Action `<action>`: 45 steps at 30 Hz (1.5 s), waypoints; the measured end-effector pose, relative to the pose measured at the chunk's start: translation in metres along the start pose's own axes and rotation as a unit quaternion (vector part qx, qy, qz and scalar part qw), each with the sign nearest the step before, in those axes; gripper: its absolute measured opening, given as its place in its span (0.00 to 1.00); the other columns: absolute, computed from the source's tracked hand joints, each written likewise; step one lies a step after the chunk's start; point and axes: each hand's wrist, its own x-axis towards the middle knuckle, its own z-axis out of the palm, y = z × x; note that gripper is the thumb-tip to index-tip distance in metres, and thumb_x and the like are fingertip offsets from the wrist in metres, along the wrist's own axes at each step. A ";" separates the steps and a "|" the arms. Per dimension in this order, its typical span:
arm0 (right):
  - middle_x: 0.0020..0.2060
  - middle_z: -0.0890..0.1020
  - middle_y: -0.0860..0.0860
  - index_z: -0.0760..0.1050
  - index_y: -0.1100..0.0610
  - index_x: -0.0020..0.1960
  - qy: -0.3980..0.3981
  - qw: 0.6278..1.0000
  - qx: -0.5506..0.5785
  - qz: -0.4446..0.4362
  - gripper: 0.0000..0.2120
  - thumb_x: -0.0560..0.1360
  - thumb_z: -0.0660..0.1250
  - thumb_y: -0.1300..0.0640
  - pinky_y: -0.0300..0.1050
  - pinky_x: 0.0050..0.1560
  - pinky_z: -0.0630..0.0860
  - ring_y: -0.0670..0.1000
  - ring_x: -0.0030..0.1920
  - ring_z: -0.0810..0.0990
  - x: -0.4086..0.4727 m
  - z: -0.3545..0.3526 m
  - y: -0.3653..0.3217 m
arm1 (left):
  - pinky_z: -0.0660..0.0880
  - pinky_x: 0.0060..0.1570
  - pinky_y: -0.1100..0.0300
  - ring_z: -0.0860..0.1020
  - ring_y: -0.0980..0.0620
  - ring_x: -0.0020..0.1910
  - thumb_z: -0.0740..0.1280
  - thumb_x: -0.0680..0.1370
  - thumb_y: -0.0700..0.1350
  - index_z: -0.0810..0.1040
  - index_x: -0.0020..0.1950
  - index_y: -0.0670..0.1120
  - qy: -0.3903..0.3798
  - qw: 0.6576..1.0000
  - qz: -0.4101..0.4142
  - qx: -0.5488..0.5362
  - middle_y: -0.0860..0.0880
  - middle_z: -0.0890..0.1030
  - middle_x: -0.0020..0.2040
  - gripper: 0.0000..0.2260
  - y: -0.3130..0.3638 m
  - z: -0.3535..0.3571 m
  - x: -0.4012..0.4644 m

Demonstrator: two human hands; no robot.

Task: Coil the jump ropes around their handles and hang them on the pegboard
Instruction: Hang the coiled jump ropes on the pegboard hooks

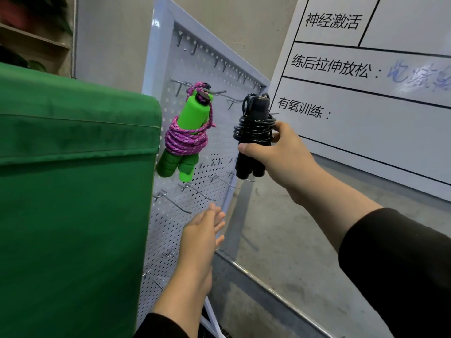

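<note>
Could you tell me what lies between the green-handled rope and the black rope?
Only bare pegboard, with a hook or two, separates the green-handled rope from the black rope in the head view.

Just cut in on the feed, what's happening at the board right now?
A person is hanging jump ropes on the pegboard. The green-handled rope, coiled in purple cord, already hangs from a hook. The right hand grips the coiled black rope up against the board; whether it is hooked yet is unclear. The left hand is open below, holding nothing.
</note>
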 end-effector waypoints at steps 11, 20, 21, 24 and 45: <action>0.50 0.81 0.49 0.68 0.51 0.68 0.007 1.000 0.001 -0.004 0.29 0.72 0.77 0.53 0.39 0.33 0.74 0.51 0.36 0.79 0.006 0.003 0.007 | 0.78 0.62 0.50 0.82 0.53 0.58 0.61 0.85 0.51 0.82 0.59 0.47 0.007 1.000 -0.016 -0.006 0.50 0.85 0.57 0.13 -0.006 -0.004 0.006; 0.52 0.79 0.41 0.69 0.49 0.68 0.013 1.000 0.004 -0.027 0.29 0.72 0.77 0.52 0.39 0.43 0.75 0.48 0.46 0.80 0.000 0.007 0.015 | 0.79 0.60 0.52 0.82 0.52 0.58 0.62 0.85 0.51 0.82 0.60 0.47 0.001 1.000 -0.020 -0.009 0.50 0.84 0.58 0.12 -0.006 -0.001 0.003; 0.53 0.79 0.41 0.69 0.49 0.68 0.015 0.999 0.003 -0.029 0.29 0.71 0.77 0.52 0.44 0.47 0.76 0.49 0.48 0.81 -0.001 0.009 0.016 | 0.79 0.61 0.52 0.82 0.52 0.58 0.62 0.85 0.51 0.81 0.60 0.47 0.000 1.000 -0.019 -0.009 0.50 0.84 0.59 0.13 -0.006 -0.001 0.003; 0.53 0.79 0.41 0.69 0.48 0.68 0.023 0.999 -0.003 -0.034 0.29 0.71 0.78 0.51 0.51 0.53 0.78 0.50 0.52 0.81 -0.001 0.012 0.019 | 0.79 0.61 0.52 0.82 0.52 0.58 0.62 0.85 0.51 0.81 0.61 0.47 -0.001 1.000 -0.019 -0.009 0.50 0.84 0.59 0.13 -0.006 -0.001 0.003; 0.50 0.81 0.42 0.72 0.48 0.66 0.044 0.998 -0.003 -0.037 0.27 0.70 0.77 0.51 0.47 0.46 0.75 0.50 0.44 0.81 0.006 0.015 0.021 | 0.79 0.60 0.51 0.83 0.52 0.58 0.61 0.85 0.50 0.82 0.62 0.45 0.006 0.999 -0.025 -0.019 0.49 0.85 0.58 0.14 -0.006 0.000 0.005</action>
